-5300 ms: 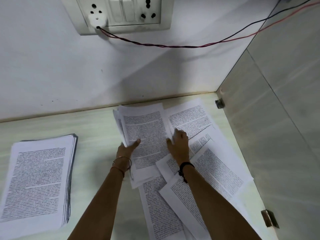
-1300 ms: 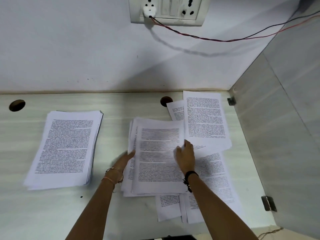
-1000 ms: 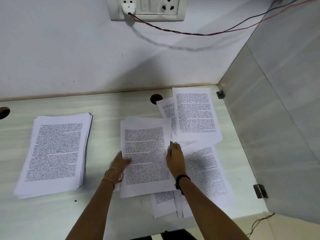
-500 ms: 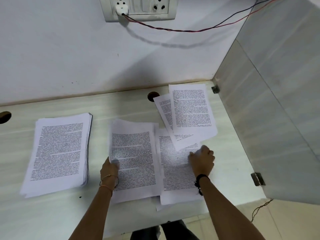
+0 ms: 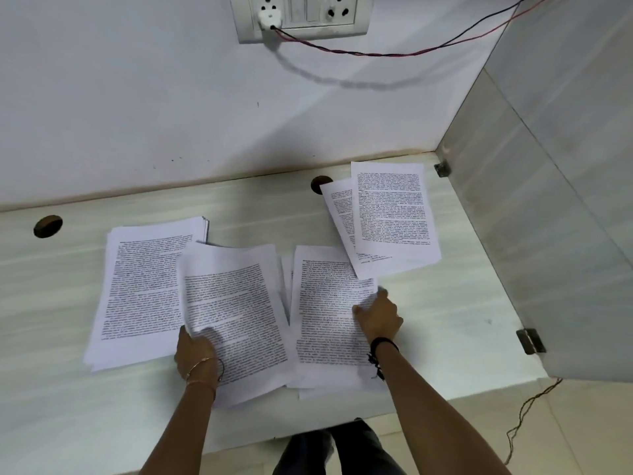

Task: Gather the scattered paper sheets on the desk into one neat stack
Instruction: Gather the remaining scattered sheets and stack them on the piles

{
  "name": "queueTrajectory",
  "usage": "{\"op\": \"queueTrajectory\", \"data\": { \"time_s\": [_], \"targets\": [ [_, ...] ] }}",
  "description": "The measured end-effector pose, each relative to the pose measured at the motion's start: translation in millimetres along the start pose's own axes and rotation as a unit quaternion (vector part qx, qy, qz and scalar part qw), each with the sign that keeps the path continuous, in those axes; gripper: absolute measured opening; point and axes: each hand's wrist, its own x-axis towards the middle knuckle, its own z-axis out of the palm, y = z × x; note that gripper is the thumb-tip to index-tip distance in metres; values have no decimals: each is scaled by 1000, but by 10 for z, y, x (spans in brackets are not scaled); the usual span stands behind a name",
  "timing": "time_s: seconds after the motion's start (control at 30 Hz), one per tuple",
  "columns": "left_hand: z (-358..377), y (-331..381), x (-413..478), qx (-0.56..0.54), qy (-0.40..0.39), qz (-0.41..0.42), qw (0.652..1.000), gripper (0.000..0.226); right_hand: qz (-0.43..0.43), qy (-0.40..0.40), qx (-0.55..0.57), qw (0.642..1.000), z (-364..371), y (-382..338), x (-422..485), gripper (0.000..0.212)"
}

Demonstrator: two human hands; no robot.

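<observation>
On the pale wood-grain desk (image 5: 428, 320), the left hand (image 5: 197, 353) keeps a closed grip on a bundle of white printed paper sheets (image 5: 236, 303) that overlaps the thick paper stack (image 5: 137, 286) beside it. The right hand (image 5: 378, 315) pinches the edge of loose printed sheets (image 5: 325, 303) (their far corner lies under two more sheets (image 5: 394, 214)). A grey side panel (image 5: 548, 252) walls the right.

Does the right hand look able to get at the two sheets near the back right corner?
Probably yes: the right hand lies just in front of the two sheets, nothing standing between them, though it pinches the edge of the middle sheets and would need to release them.
</observation>
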Motion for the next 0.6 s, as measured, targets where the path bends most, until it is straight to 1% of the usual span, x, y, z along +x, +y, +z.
{"op": "queueTrajectory", "data": {
  "time_s": [0.07,0.1,0.13,0.23,0.3,0.4,0.43,0.47,0.5,0.57,0.6],
  "targets": [
    [-30,-79,92,6,1,5,1000,44,-45,-6,-1,999,57,-28,-68,46],
    [-38,-114,145,9,-2,8,1000,43,-77,-9,18,997,83,-34,-114,44],
    [-66,-126,169,9,-7,9,1000,43,-101,-23,47,994,105,-42,-159,46],
    [-123,-182,269,12,-21,8,1000,46,-124,-89,129,980,70,-137,-212,56],
    [-162,-191,304,11,-22,10,1000,46,-141,-92,176,970,8,-232,-171,52],
    [-196,-156,275,13,-21,6,1000,45,-119,-62,287,948,-175,-410,-91,35],
    [-180,-162,274,9,-26,11,1000,45,-101,-66,330,936,-233,-461,-52,30],
    [-179,-131,246,-2,-36,12,999,45,-81,-73,371,922,-274,-503,8,29],
    [-157,-123,245,-9,-50,11,999,46,-61,-74,392,915,-298,-526,83,36],
    [-87,-63,257,-18,-97,13,995,51,-40,-66,418,905,-249,-487,334,62],
    [-42,-3,245,-26,-133,16,991,56,-34,-66,424,903,-262,-512,379,67]
  ]
}}
